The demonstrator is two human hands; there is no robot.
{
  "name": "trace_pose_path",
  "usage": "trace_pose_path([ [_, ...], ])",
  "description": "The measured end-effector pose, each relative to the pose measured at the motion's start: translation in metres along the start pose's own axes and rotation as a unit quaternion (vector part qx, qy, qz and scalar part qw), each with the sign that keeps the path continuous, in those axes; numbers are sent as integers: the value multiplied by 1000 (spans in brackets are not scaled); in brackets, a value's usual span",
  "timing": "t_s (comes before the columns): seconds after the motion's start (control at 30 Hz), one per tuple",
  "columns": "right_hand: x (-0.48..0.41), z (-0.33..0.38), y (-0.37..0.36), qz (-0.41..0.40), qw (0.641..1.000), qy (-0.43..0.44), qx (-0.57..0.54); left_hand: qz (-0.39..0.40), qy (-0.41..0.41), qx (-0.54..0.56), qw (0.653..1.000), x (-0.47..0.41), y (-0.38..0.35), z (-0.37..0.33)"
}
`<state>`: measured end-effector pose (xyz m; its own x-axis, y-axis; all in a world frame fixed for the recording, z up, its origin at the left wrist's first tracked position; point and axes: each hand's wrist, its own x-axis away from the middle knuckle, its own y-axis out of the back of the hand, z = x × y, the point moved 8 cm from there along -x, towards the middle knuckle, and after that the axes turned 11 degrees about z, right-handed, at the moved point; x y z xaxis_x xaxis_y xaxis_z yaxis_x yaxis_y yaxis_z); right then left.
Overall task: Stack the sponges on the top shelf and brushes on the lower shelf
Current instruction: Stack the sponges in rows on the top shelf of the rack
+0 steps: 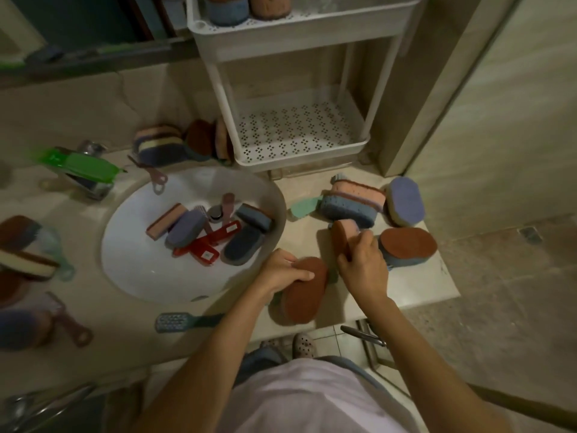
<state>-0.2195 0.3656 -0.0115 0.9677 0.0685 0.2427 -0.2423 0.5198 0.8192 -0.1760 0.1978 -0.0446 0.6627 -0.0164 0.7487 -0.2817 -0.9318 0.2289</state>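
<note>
On the counter [421, 285], near its front edge, each hand grips a sponge.
The left hand [285, 273] curls over a flat brown sponge [304, 292]; just beside it, the right hand [363, 265] clasps a pink sponge [342, 237] standing on edge. Farther back, loose sponges and red brushes [207, 245] lie in the sink [131, 260]. Beyond, two sponges [228, 10] sit on the top shelf [312, 32].

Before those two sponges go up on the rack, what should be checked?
1. Left hand grips the brown-topped sponge: ok.
2. Right hand grips the pink-edged sponge: ok.
3. Top shelf has room beside the sponges already there: ok.
4. Red brushes on the lower shelf: not ok, lying in the sink.
5. Grip firm enough for lifting: cannot tell.
</note>
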Motion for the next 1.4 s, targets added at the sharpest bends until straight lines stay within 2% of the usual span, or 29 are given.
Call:
trace_pose_path([
  [0.1,6,9,16,-27,999,22,-14,-8,-25,44,999,10,8,-13],
  [0.27,6,37,57,-85,994,57,-36,-66,-94,105,988,36,42,-54],
  [0.57,-4,137,166,-172,961,165,-140,-165,-282,89,941,119,133,-196],
  [0.77,-34,208,230,-196,932,233,-195,-168,-359,126,909,146,190,-274],
  [0.87,-69,233,257,-195,924,234,-230,-170,-360,193,896,136,219,-302],
  [0.97,-120,241,271,-172,931,178,-267,-161,-340,253,891,118,239,-320],
  [1.1,-180,238,261,-107,944,92,-297,-104,-319,328,883,92,243,-334],
  [1.23,-204,242,238,-32,983,84,-163,-59,-303,416,856,68,244,-340],
  [1.4,-200,247,237,-15,989,141,-49,-5,-287,448,847,41,245,-345],
])
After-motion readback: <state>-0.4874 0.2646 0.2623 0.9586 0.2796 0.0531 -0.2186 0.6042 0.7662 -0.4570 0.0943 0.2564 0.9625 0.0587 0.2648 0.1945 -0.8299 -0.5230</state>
